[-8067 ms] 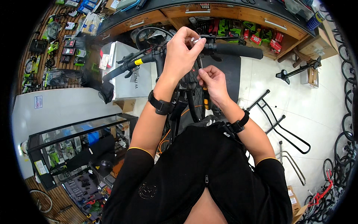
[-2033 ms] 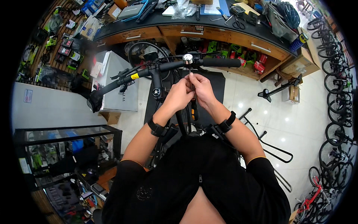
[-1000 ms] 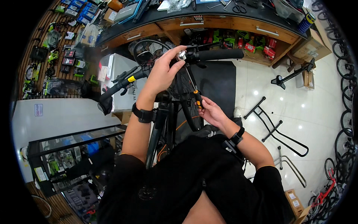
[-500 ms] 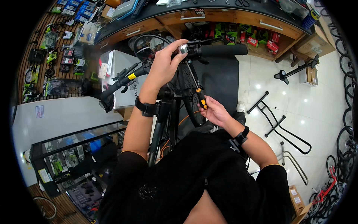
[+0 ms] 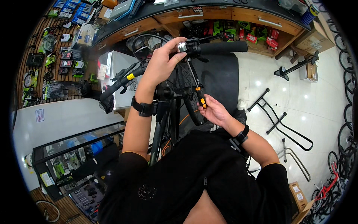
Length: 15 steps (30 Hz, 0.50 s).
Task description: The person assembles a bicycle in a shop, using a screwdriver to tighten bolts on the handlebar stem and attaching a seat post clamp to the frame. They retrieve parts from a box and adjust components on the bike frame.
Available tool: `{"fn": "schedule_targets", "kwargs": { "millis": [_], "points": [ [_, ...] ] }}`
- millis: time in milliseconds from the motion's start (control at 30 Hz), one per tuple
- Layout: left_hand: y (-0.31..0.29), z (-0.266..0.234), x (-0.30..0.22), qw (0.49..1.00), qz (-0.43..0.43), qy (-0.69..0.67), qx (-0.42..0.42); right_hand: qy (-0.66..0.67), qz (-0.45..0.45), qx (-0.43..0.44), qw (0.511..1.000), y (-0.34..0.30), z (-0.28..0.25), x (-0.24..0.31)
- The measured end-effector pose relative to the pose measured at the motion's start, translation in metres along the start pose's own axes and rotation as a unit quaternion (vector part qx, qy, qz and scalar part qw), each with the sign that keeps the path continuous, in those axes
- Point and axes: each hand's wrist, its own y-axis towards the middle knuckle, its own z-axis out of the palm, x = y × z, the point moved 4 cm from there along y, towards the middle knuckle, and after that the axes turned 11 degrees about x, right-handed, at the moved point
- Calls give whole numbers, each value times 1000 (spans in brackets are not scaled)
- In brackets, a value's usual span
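My left hand [image 5: 164,61] pinches a silver bicycle bell [image 5: 181,47] on the handlebar [image 5: 223,47], thumb and fingers closed around its dome. The fingers of my right hand [image 5: 215,110] are wrapped round the black and yellow handle of a screwdriver [image 5: 201,98]. Its shaft slants up and a little left, and the tip reaches just below the bell; whether it sits in a screw is too small to tell. The bar's other end carries a black grip with a yellow mark [image 5: 130,76]. Below stands the dark bike frame [image 5: 160,128].
A workbench with wooden drawers [image 5: 216,15] runs along the far side. On the tiled floor at right lie a black tubular stand [image 5: 276,119] and a floor pump [image 5: 287,71]. A glass display case [image 5: 74,149] is at left, and bikes [image 5: 330,186] line the right edge.
Both hands keep their holds on the bell and the screwdriver. The view has shifted very slightly; otherwise things look the same.
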Motion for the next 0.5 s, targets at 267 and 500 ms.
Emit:
{"fn": "schedule_targets", "kwargs": {
  "millis": [267, 500],
  "points": [
    [0, 0, 5, 999, 28, 41, -23, 29, 22, 26, 999, 1, -13, 12],
    [-1, 1, 2, 999, 25, 27, -22, 7, -7, -21, 1000, 13, 1, 2]
  ]
}}
